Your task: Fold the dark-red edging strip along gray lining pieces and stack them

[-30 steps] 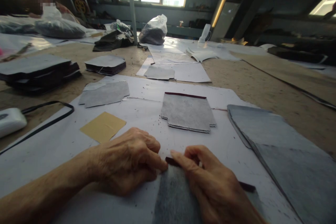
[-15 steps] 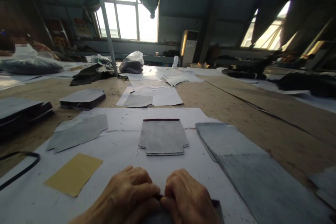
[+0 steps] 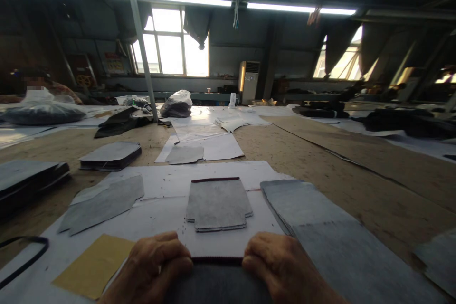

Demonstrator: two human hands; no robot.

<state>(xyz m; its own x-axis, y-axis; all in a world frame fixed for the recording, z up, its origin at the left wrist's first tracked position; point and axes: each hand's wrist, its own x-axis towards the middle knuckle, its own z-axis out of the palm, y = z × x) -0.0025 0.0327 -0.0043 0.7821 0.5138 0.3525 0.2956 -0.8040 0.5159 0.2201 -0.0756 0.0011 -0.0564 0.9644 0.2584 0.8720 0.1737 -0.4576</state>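
Observation:
At the bottom of the view, a grey fabric piece (image 3: 217,285) with a dark folded edge lies between my hands. My left hand (image 3: 156,263) pinches the left end of that edge, thumb against fingers. At the other end, my right hand (image 3: 276,263) grips the edge the same way, so it runs straight between them. The near part of the piece runs out of view. Just beyond lies a small pile of grey cut pieces (image 3: 218,205) with notched corners and a dark red far edge. All this is over white paper (image 3: 167,218).
Left of my hands lie a yellow card (image 3: 94,266), a grey cut piece (image 3: 103,204) and a black loop (image 3: 28,256). Farther left are two stacks of pieces (image 3: 110,154). Long grey sheets (image 3: 338,242) lie right. A pole (image 3: 140,42) rises beyond; a person (image 3: 35,80) is far left.
My hands have moved apart, from close together at the middle of the edge to its two ends. The fabric edge now shows between them. The camera has tilted up.

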